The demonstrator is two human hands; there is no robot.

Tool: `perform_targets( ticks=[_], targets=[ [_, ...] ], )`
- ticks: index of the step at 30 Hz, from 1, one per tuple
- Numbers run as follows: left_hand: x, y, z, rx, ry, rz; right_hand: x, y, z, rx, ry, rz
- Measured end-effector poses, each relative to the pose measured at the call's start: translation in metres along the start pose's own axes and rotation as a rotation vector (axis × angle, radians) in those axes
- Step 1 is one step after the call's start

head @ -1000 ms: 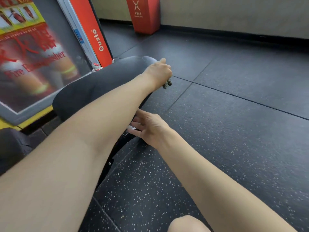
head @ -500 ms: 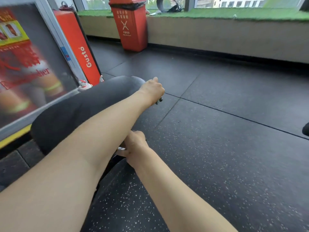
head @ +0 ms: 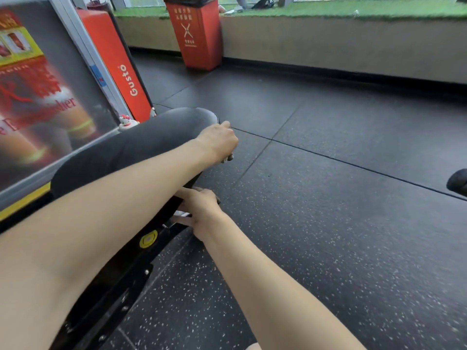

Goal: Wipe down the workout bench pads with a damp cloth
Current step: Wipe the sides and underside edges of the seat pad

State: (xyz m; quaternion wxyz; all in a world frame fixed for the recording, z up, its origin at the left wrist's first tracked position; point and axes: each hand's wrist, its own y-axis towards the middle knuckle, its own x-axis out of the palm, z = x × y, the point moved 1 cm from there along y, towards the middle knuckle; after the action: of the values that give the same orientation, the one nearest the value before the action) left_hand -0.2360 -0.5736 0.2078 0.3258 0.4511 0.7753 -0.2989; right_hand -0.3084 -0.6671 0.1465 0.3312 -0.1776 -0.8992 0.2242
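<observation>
Closest to the camera, bottom left, the left forearm (head: 101,210) fills the corner and runs diagonally up over the bench frame (head: 118,281). That frame is glossy black metal, bolted, with a round yellow knob (head: 148,239) on its side. The right hand (head: 199,210) sits on the frame just under the pad. Its fingers reach in leftward and the tips vanish behind the other arm, so honestly can't tell if its grip is closed round anything or just resting there.

A bit further out is the bench pad (head: 151,140): dark grey, smooth, vinyl-looking, fat and rounded at the far end. The left hand (head: 217,142) is at that rounded end on the pad's right edge, fingers curled under, grip clamped on the cloth (head: 228,157). Only a little light-and-dark patterned scrap pokes out below the hand, right by the side of the pad.

The floor (head: 328,223) is black rubber tile with white speckles and thin straight seams. Left of the pad stands a shiny framed poster (head: 38,97) in red and yellow, with a tiny white-and-pink figurine (head: 125,121) at its corner. Next to that is an orange padded panel (head: 118,72) with "Gusto" printed down it.

Farther back, a boxy red bin (head: 195,39) with a white X stands against a low beige wall (head: 328,46) topped with green fake turf (head: 328,8). At the right edge is a dark rounded thing (head: 458,181), no idea what.
</observation>
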Motion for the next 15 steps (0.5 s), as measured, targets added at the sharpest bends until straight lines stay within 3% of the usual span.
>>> perform_targets(
  ticks=[3, 6, 9, 13, 15],
  targets=[
    [0.002, -0.041, -0.001, 0.028, 0.058, 0.014, -0.017, -0.018, 0.007, 0.083, 0.175, -0.113],
    [0.004, -0.083, 0.014, 0.087, 0.113, 0.014, -0.041, -0.029, 0.029, 0.086, 0.338, -0.104],
    [0.005, -0.13, 0.034, 0.136, 0.157, -0.012, -0.045, -0.036, 0.035, 0.097, 0.322, -0.087],
    [0.009, -0.179, 0.045, 0.187, 0.188, -0.182, -0.036, -0.042, 0.027, 0.098, 0.219, -0.035],
    [0.011, -0.176, 0.044, 0.194, 0.239, -0.046, -0.036, -0.04, 0.02, 0.071, 0.188, -0.049]
  ],
)
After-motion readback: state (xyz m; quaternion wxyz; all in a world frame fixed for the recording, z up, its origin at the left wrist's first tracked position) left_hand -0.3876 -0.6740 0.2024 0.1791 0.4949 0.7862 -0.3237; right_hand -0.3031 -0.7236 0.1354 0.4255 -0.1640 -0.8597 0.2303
